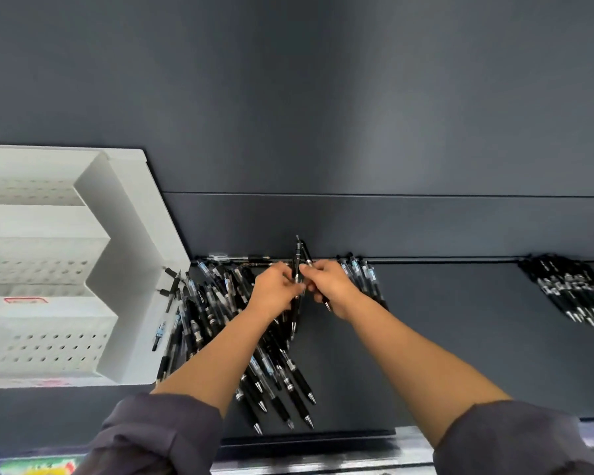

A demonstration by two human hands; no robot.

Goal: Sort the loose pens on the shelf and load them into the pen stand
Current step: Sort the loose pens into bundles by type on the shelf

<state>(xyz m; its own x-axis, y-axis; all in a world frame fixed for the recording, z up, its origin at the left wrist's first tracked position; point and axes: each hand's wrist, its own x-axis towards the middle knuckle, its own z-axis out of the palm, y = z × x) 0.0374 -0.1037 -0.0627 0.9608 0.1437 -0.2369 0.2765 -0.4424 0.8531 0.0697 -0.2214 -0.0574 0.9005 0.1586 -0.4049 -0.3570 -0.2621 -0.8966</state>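
A big heap of loose black pens [220, 313] lies on the dark shelf [443, 337] beside the white tiered pen stand [131, 269], whose perforated tiers hold no visible pens. My left hand [275, 289] and my right hand [330, 286] meet above the heap, both pinching a small upright bundle of black pens [298, 258]. The pens' tops stick up above my fingers and their tips hang below my hands. A small group of pens [360, 272] lies just right of my right hand.
Another sorted bundle of black pens [570, 289] lies at the far right of the shelf. The dark back wall [357, 224] rises right behind my hands. The shelf's front edge [306, 437] runs below my forearms.
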